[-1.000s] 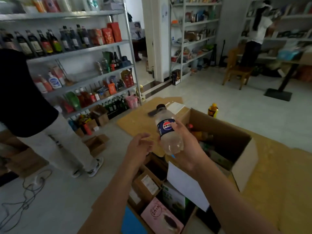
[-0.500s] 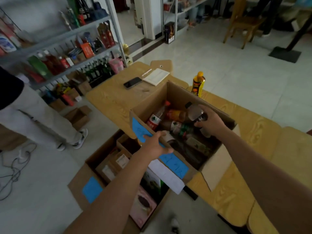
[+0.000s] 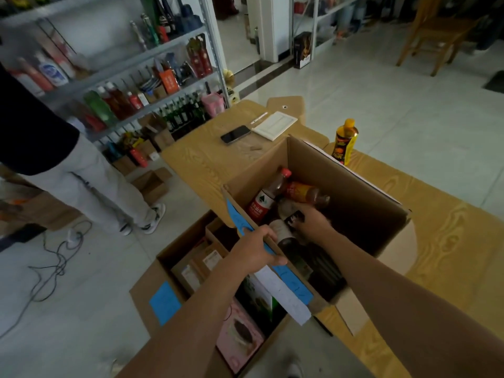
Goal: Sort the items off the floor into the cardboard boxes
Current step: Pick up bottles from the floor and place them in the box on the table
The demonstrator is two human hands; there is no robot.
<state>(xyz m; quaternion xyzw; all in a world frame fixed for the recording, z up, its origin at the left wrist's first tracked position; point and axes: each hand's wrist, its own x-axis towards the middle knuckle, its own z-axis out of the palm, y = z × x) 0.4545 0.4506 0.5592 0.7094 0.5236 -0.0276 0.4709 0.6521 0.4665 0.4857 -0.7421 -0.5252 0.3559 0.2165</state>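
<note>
A large cardboard box (image 3: 354, 173) stands open on the wooden table (image 3: 450, 241), holding several bottles, among them a red-capped one (image 3: 268, 197) and an orange-labelled one (image 3: 305, 193). My right hand (image 3: 313, 222) is down inside this box, closed around a clear bottle with a dark label (image 3: 283, 227) that lies among the others. My left hand (image 3: 256, 249) grips the box's near rim by the blue label. A second cardboard box (image 3: 144, 285) sits on the floor below, with packets and a pink carton (image 3: 240, 334) inside.
A yellow bottle (image 3: 344, 141), a phone (image 3: 235, 134) and a notebook (image 3: 274, 124) are on the table. A person (image 3: 90, 181) stands at left by metal shelves (image 3: 136, 77) of bottles. Cables (image 3: 54, 266) trail across the floor. A wooden chair (image 3: 436, 31) is far right.
My right hand carried the clear bottle from chest height down into the table box and pushed deeper among the bottles. My left hand took hold of the box's near rim.
</note>
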